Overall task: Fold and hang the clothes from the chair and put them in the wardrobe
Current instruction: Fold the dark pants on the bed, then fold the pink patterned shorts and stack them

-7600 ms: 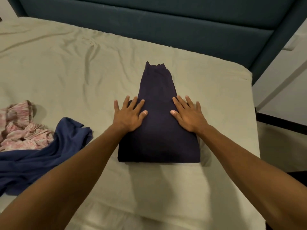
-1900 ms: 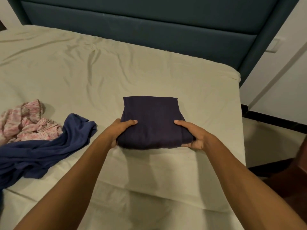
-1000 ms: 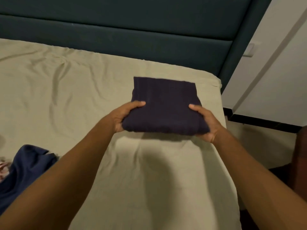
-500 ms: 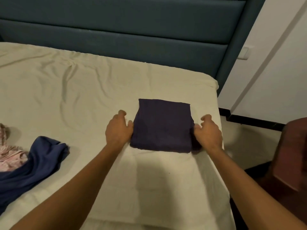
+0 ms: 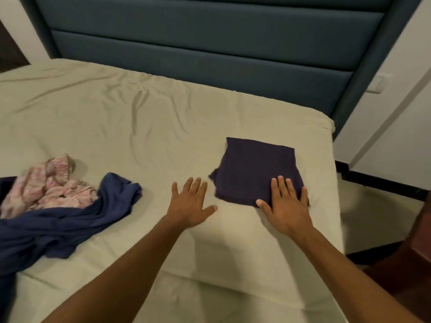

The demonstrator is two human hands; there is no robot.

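Note:
A dark purple garment (image 5: pixel 254 166), folded into a small square, lies near the right edge of the bed (image 5: pixel 130 127). My right hand (image 5: pixel 285 203) rests flat on its near right corner, fingers spread. My left hand (image 5: pixel 190 201) lies flat and open on the sheet just left of the garment, not touching it. At the left of the bed a loose navy blue garment (image 5: pixel 53 227) sprawls unfolded, with a crumpled pink patterned garment (image 5: pixel 46 187) partly on top of it.
A teal padded headboard (image 5: pixel 198 43) runs along the far side of the bed. White wall panels (image 5: pixel 396 127) and a dark floor strip lie to the right. A reddish-brown piece of furniture (image 5: pixel 417 248) shows at the right edge.
The folded purple garment was lifted, carried right and set down near the bed's right edge. Both hands have let go of its sides; the left has slid off onto the sheet.

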